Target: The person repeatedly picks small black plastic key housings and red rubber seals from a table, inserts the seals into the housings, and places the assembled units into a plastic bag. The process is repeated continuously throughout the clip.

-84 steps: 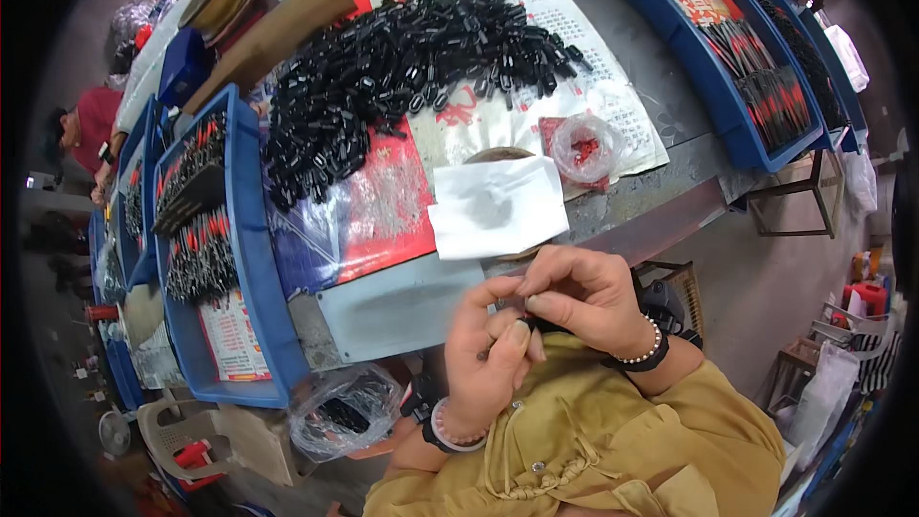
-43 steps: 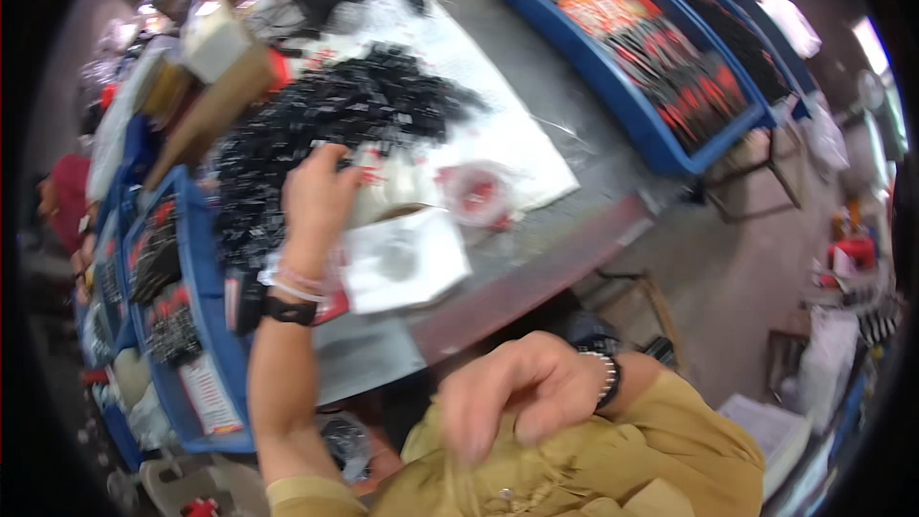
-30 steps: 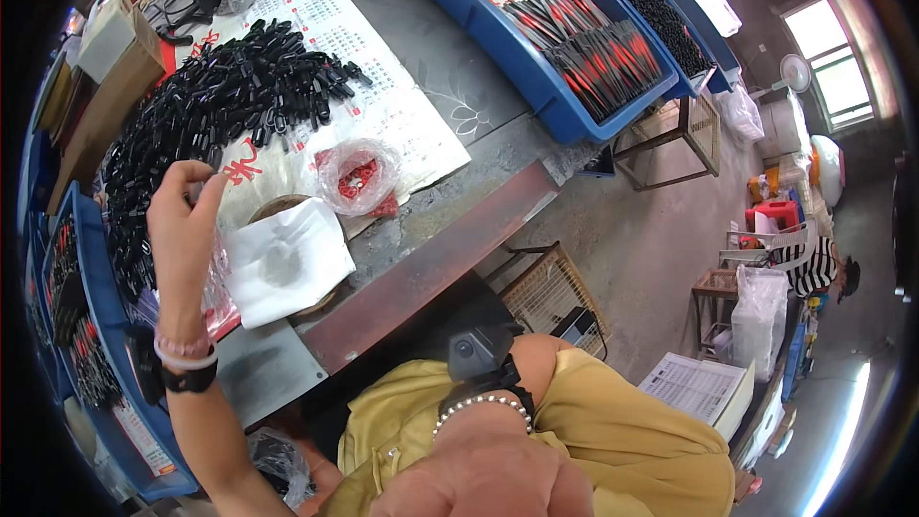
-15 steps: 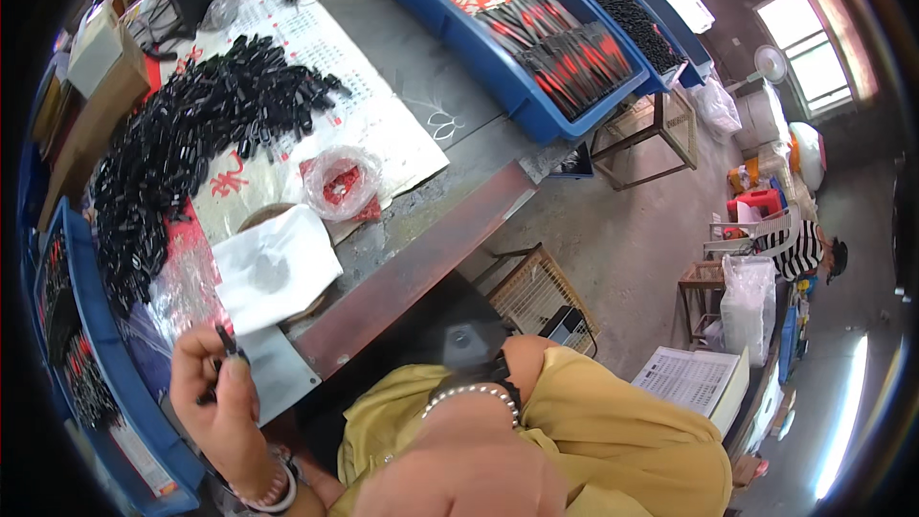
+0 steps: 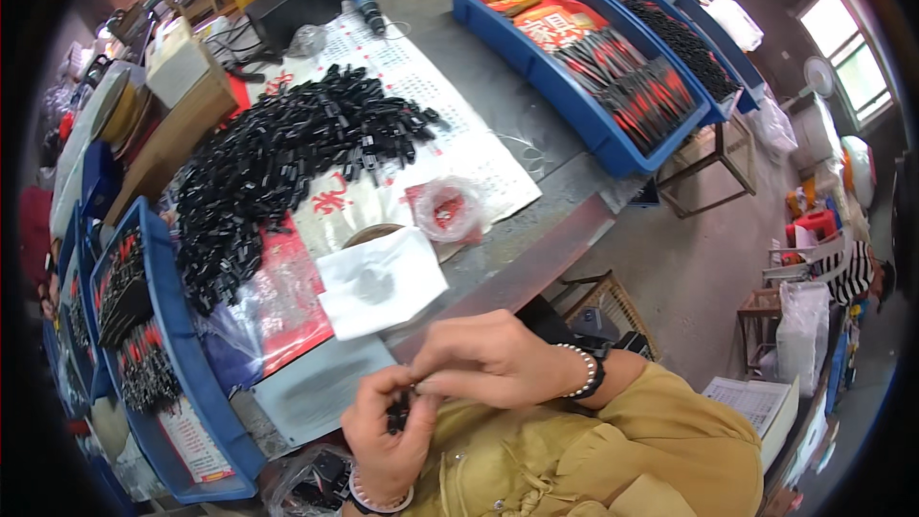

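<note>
Close in front of my body, my two hands meet at their fingertips. My left hand (image 5: 388,436) is closed around small black parts (image 5: 398,412), partly hidden by the fingers. My right hand (image 5: 493,359) pinches at the left fingertips; what it grips there is too small and covered to make out. A flat grey plate (image 5: 321,393) lies just beyond the left hand. Farther off, a white sheet (image 5: 383,297) rests on a round object. Past it spreads a large pile of small black plastic parts (image 5: 287,158) on printed paper.
A blue tray (image 5: 196,364) with black and red pieces stands at the left. Another blue tray (image 5: 546,86) with red-and-black pieces sits at the far right. A clear plastic ring-shaped bundle (image 5: 448,211) lies near the table edge, and a blue power tool (image 5: 366,5) at the back.
My right hand has come up from the lower edge to meet my left hand. The left hand now sits nearer my body, and the view has shifted to the left.
</note>
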{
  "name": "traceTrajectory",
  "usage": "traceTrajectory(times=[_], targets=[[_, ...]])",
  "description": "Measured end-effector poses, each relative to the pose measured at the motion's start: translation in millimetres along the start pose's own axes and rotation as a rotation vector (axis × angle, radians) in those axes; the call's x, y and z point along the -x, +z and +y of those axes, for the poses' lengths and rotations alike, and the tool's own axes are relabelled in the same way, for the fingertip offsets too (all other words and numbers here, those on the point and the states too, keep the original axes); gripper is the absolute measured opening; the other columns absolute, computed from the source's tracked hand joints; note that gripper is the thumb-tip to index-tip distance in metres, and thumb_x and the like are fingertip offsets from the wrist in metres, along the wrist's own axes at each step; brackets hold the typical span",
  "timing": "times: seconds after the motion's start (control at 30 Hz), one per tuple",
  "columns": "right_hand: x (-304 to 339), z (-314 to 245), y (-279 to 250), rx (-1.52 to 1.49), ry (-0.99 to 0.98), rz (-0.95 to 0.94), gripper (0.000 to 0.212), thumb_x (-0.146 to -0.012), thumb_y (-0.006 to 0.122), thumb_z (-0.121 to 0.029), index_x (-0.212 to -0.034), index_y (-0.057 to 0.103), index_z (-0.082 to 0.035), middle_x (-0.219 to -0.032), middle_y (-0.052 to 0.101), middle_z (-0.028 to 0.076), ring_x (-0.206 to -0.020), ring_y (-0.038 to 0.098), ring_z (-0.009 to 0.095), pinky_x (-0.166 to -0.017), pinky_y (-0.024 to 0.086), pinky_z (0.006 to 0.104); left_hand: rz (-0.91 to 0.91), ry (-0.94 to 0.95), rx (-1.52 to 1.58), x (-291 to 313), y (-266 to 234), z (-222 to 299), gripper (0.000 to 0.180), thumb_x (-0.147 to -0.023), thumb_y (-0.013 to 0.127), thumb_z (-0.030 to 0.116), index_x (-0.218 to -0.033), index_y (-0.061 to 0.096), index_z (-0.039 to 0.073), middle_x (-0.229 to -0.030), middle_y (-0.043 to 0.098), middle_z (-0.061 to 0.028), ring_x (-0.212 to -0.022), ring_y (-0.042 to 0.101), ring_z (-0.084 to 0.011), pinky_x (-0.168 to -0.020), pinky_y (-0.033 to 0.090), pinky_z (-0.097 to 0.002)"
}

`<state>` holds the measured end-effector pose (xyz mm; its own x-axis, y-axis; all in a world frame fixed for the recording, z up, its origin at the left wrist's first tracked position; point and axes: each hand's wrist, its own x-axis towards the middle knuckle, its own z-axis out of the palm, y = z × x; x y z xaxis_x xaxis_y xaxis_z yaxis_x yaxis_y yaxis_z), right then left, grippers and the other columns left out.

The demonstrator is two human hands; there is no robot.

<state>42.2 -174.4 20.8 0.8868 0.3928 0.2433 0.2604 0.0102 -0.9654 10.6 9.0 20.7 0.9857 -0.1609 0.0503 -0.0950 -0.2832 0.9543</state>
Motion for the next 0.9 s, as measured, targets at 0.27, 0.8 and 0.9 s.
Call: traceTrajectory(times=[0.27, 0.8, 0.9], targets=[[-8.1, -6.2, -12.0, -0.030, 0.105, -0.199, 0.014, -0.088, 0.064, -0.013, -0.095, 0.063, -0.001, -0.084, 0.063, 0.011, -0.075, 0.063, 0.025, -0.068, 0.049, 0.0310, -0.279, -0.245, 0.352, -0.5, -10.7, -10.8, 0.021, -0.089, 0.066, 0.014, -0.096, 0.056, -0.003, -0.082, 0.064, -0.0060, -0.064, 0.053, -0.0052, -0.058, 0.042, -0.0186], [-72.1, 48.9, -79.1, 1.172, 0.238, -0.041, 0.011, -0.079, 0.057, -0.010, -0.082, 0.063, -0.002, -0.085, 0.062, 0.014, -0.080, 0.060, 0.035, -0.071, 0.048, 0.0424, -0.088, -0.412, 0.646, 2.0, -13.5, -20.6, 0.025, -0.089, 0.062, 0.008, -0.110, 0.061, -0.005, -0.085, 0.067, -0.0115, -0.053, 0.046, -0.0034, -0.047, 0.035, -0.0163], [-79.6, 52.0, -77.0, 1.240, 0.268, -0.098, 0.016, -0.080, 0.056, -0.015, -0.081, 0.068, -0.005, -0.085, 0.065, 0.019, -0.081, 0.063, 0.037, -0.070, 0.050, 0.0434, -0.063, -0.395, 0.568, -1.4, -24.3, -17.3, 0.025, -0.088, 0.062, 0.003, -0.112, 0.062, -0.003, -0.087, 0.069, -0.0070, -0.059, 0.050, -0.0018, -0.052, 0.038, -0.0158]])
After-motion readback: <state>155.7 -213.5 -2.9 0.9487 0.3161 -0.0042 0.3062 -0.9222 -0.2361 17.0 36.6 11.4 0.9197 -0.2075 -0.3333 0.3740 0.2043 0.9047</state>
